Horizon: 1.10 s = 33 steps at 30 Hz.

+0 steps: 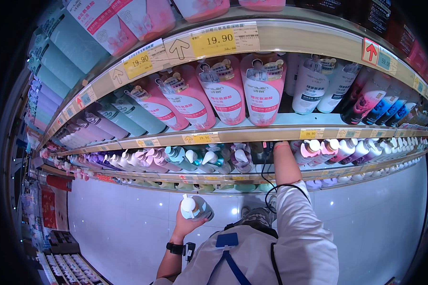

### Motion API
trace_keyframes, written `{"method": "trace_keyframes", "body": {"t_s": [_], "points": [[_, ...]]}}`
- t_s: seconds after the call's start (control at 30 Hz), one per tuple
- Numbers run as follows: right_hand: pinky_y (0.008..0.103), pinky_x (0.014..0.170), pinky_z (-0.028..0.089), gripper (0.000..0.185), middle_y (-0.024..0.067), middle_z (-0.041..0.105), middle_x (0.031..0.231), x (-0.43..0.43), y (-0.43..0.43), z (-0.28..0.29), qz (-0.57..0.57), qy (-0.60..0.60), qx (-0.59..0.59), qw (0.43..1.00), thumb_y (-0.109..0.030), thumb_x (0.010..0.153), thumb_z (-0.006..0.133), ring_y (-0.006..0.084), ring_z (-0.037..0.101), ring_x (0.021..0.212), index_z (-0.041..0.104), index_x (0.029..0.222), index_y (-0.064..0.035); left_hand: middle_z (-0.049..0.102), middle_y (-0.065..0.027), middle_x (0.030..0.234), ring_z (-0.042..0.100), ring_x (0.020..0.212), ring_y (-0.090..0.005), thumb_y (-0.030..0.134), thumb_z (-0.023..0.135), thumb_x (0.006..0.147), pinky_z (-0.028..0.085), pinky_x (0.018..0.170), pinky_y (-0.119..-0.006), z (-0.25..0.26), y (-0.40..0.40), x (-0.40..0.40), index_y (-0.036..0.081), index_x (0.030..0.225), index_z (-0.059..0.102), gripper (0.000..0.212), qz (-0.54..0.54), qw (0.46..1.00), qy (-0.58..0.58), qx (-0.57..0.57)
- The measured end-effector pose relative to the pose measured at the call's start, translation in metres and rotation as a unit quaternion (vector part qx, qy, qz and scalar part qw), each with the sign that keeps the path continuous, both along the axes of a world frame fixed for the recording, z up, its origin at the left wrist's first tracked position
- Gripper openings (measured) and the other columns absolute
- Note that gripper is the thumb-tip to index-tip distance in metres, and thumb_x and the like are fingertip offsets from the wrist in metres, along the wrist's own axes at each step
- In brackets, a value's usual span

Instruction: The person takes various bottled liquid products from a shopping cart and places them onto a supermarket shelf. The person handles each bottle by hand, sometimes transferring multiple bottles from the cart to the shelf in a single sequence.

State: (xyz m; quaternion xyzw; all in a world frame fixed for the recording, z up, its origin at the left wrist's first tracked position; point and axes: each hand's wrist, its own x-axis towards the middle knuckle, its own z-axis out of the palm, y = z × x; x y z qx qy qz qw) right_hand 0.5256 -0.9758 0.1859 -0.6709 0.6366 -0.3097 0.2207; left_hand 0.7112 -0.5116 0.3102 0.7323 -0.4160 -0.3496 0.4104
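Observation:
My left hand [189, 221] is wrapped around a pump bottle [199, 209] with a white pump head, held over the floor in front of my body. My right forearm reaches into the gap of the lower shelf, between a purple-toned pump bottle [241, 160] and pink pump bottles [309, 151]. The right hand itself is hidden beneath the shelf above. A black cable hangs beside that arm. Above, pink and white body wash bottles [262, 91] stand on the middle shelf, with white bottles [311, 87] to their right.
Curved shelf edges [289, 35] with price tags run across the view. Rows of bottles fill the shelves to both sides. Below lies a pale tiled floor [128, 221]; a display rack [71, 267] with small items stands at the lower left.

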Motion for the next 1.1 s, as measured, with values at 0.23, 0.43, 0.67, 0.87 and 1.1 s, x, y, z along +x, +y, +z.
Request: {"method": "trace_keyframes", "body": {"t_s": [0.23, 0.43, 0.67, 0.87, 1.1], "points": [[0.0403, 0.078, 0.05, 0.037, 0.019, 0.066, 0.097, -0.005, -0.017, -0.001, 0.008, 0.02, -0.007, 1.0, -0.02, 0.077, 0.068, 0.0349, 0.063, 0.091, 0.063, 0.108, -0.0018, 0.059, -0.0102, 0.112, 0.058, 0.104, -0.0206, 0.014, 0.09, 0.054, 0.047, 0.092, -0.035, -0.004, 0.0, -0.005, 0.001, 0.122, 0.044, 0.083, 0.022, 1.0, -0.012, -0.003], [0.0409, 0.079, 0.05, 0.036, 0.0189, 0.065, 0.1, -0.008, -0.021, -0.002, 0.01, 0.031, -0.019, 0.999, -0.021, 0.077, 0.068, 0.0355, 0.063, 0.093, 0.063, 0.108, -0.0033, 0.058, -0.0105, 0.115, 0.057, 0.107, -0.0203, 0.013, 0.089, 0.056, 0.047, 0.093, -0.035, -0.009, -0.019, -0.009, 0.001, 0.123, 0.043, 0.082, 0.001, 1.0, 0.031, 0.002], [0.0417, 0.08, 0.05, 0.036, 0.0187, 0.065, 0.103, -0.005, -0.021, -0.002, 0.001, 0.038, -0.027, 0.999, -0.023, 0.077, 0.068, 0.0362, 0.062, 0.096, 0.064, 0.108, -0.005, 0.058, -0.0095, 0.111, 0.057, 0.103, -0.0199, 0.014, 0.089, 0.055, 0.046, 0.091, -0.035, -0.009, -0.016, -0.014, 0.002, 0.12, 0.044, 0.08, 0.004, 1.0, 0.013, 0.006], [0.0423, 0.081, 0.05, 0.036, 0.0186, 0.065, 0.105, -0.009, -0.001, -0.003, -0.001, 0.042, -0.071, 0.997, -0.025, 0.077, 0.068, 0.0369, 0.061, 0.098, 0.064, 0.108, -0.0064, 0.058, -0.01, 0.112, 0.057, 0.104, -0.0201, 0.015, 0.089, 0.056, 0.046, 0.092, -0.034, -0.013, -0.008, -0.017, 0.001, 0.121, 0.044, 0.081, 0.029, 0.999, 0.016, -0.013], [0.043, 0.082, 0.05, 0.036, 0.0184, 0.064, 0.108, -0.029, 0.064, 0.001, 0.011, 0.033, -0.226, 0.974, -0.027, 0.077, 0.068, 0.0376, 0.06, 0.101, 0.065, 0.108, -0.0081, 0.059, -0.0109, 0.115, 0.058, 0.107, -0.0221, 0.014, 0.089, 0.055, 0.046, 0.093, -0.035, -0.008, -0.014, -0.018, 0.001, 0.124, 0.043, 0.084, -0.013, 0.999, 0.012, -0.028]]}}
